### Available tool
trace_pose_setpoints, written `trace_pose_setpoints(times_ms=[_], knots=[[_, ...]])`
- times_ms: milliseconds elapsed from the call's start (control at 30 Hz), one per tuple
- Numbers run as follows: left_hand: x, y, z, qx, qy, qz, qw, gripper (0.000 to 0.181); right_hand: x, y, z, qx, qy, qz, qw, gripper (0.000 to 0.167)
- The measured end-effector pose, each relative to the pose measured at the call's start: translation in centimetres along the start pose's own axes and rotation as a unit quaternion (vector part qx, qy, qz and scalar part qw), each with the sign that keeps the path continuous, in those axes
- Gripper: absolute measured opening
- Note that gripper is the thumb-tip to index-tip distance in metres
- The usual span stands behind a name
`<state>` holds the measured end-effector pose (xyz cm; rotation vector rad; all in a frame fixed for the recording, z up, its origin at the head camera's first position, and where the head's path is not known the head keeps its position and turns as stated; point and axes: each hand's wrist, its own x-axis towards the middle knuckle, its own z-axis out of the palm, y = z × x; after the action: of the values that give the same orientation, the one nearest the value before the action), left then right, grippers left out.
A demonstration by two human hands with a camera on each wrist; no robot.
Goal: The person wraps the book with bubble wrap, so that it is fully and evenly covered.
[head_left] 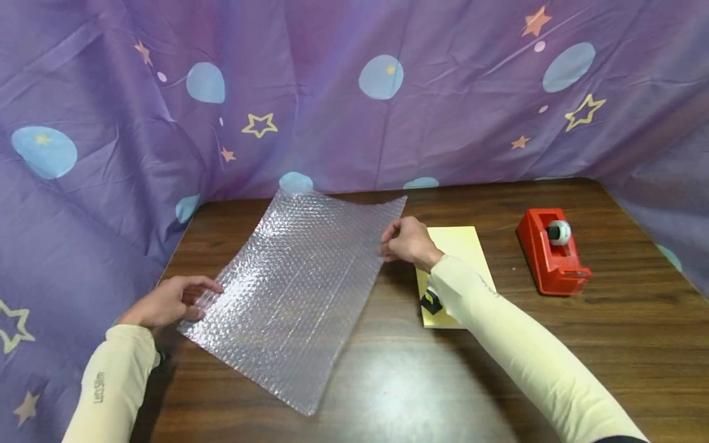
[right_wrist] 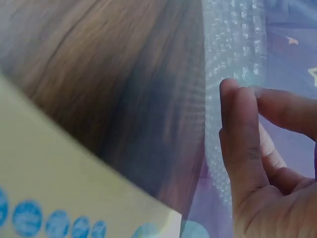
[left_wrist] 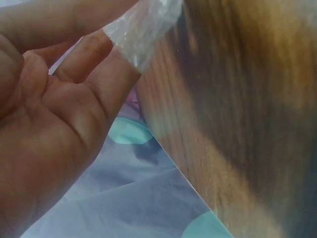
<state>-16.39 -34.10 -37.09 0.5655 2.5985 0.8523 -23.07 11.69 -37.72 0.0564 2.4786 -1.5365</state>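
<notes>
A clear sheet of bubble wrap (head_left: 299,277) is held at a slant over the table, its far edge curving up. At its near-left edge, my left hand (head_left: 174,301) grips it between thumb and fingers; in the left wrist view a crumpled bit of bubble wrap (left_wrist: 146,34) shows at the fingers. My right hand (head_left: 408,240) pinches the right edge, thumb against fingertips. Close up in the right wrist view, the bubble wrap (right_wrist: 233,44) runs behind the right fingers (right_wrist: 242,124).
Under the right forearm lies a yellow rectangular item (head_left: 454,240), with a small black-and-yellow object (head_left: 431,301) on it, partly covered by the sleeve. A red tape dispenser (head_left: 545,271) stands at the right on the brown wooden table (head_left: 626,344). A purple patterned cloth (head_left: 332,111) hangs behind.
</notes>
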Motion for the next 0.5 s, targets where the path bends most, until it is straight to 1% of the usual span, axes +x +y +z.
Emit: trace_pose_setpoints(times_ms=[67, 133, 167, 233, 300, 400, 500], knots=[[0.3, -0.1, -0.3, 0.013, 0.003, -0.001, 0.9999, 0.046, -0.1, 0.2, 0.0, -0.030, 0.007, -0.007, 0.9995, 0.024], [0.7, -0.2, -0.6, 0.026, 0.004, 0.003, 0.9997, 0.045, -0.3, 0.3, -0.1, -0.057, 0.011, -0.014, 0.9982, 0.032], [0.9, -0.2, -0.7, 0.025, 0.002, 0.003, 0.9997, 0.045, -0.3, 0.3, -0.1, -0.069, 0.011, -0.017, 0.9974, 0.037], [1.3, -0.2, -1.1, 0.033, 0.000, -0.003, 0.9995, 0.045, -0.5, 0.4, -0.1, -0.088, 0.007, -0.025, 0.9958, 0.046], [1.9, -0.3, -1.5, 0.034, -0.006, -0.013, 0.9993, 0.046, -0.8, 0.5, -0.1, -0.114, 0.011, -0.031, 0.9929, 0.051], [2.9, -0.2, -2.0, 0.045, -0.012, -0.019, 0.9987, 0.046, -1.3, 0.7, -0.2, -0.161, 0.020, -0.043, 0.9859, 0.051], [3.9, -0.1, -2.4, 0.054, -0.018, -0.027, 0.9980, 0.046, -1.8, 1.0, -0.4, -0.194, 0.028, -0.052, 0.9793, 0.049]])
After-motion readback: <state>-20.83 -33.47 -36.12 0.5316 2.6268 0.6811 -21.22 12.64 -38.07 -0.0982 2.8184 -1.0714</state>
